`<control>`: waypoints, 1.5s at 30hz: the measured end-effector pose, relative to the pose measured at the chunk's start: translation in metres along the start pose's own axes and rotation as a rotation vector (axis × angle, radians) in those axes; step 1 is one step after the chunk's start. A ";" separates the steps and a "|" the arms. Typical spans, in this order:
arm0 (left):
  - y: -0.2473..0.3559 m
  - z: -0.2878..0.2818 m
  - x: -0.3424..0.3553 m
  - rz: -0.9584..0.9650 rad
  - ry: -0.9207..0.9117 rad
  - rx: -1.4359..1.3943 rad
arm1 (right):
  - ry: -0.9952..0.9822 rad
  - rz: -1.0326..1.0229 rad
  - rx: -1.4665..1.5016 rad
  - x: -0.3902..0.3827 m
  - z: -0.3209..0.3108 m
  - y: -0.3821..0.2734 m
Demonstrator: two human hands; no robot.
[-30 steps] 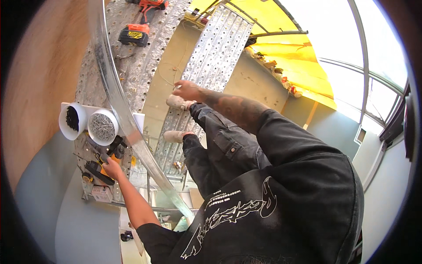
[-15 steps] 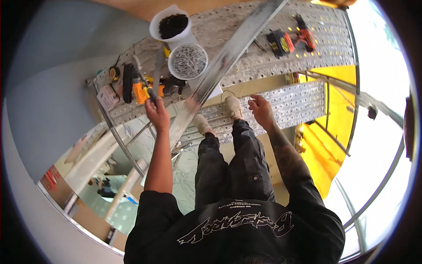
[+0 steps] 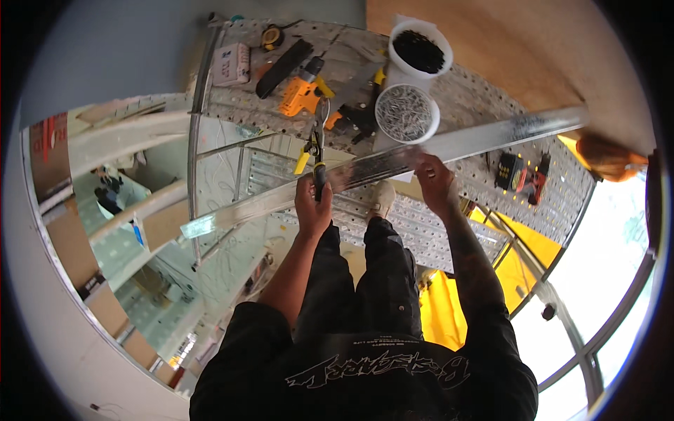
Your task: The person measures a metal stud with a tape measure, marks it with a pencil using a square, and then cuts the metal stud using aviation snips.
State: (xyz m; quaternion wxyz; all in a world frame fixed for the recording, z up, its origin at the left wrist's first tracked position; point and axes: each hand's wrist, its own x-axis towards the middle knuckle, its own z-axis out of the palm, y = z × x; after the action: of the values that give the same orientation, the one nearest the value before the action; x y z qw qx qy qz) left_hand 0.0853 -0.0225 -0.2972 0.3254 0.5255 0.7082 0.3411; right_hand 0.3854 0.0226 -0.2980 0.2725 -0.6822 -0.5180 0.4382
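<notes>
My left hand (image 3: pixel 313 203) is closed around the black handle of a pair of tin snips (image 3: pixel 320 144), its silver head up and its other handle yellow. A long silver metal channel (image 3: pixel 270 198) slants across in front of me, passing behind the snips. My right hand (image 3: pixel 439 188) has its fingers curled at the channel's near edge; the fingertips are slightly blurred. Just beyond the channel stand a white tub of silver fasteners (image 3: pixel 407 112) and a white tub of black screws (image 3: pixel 419 52).
On the perforated scaffold plank (image 3: pixel 477 95) lie an orange drill (image 3: pixel 300 95), a black case-like piece (image 3: pixel 284 68), a small box (image 3: pixel 231 64), a tape measure (image 3: pixel 272 36) and a red drill (image 3: pixel 539 180) beside a black battery (image 3: pixel 510 171). My shoe (image 3: pixel 381 198) is on a lower plank.
My view has turned, so the tubs and drills appear farther right. The left hand carries the snips over the channel. My right hand has come from open air to the channel's edge.
</notes>
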 end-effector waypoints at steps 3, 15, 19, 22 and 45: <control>-0.006 -0.017 -0.006 -0.093 0.055 -0.053 | -0.111 -0.055 0.018 0.002 0.027 -0.011; -0.078 -0.091 -0.024 -0.250 0.310 -0.014 | -0.377 -0.719 -0.641 -0.008 0.139 -0.043; -0.069 -0.117 -0.029 -0.332 0.331 -0.103 | -0.355 -0.884 -0.829 -0.012 0.184 -0.016; -0.085 -0.114 -0.037 -0.264 0.244 0.001 | -0.318 -0.870 -1.046 0.002 0.186 0.026; -0.162 -0.238 -0.053 -0.365 0.216 -0.079 | -0.392 -0.621 -1.369 0.021 0.121 -0.002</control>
State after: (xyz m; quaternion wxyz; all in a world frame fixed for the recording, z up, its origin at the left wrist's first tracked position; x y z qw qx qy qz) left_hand -0.1819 -0.1419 -0.2928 0.3244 0.3357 0.8085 0.3584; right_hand 0.2800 0.0326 -0.3595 -0.1959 -0.4320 -0.8796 0.0368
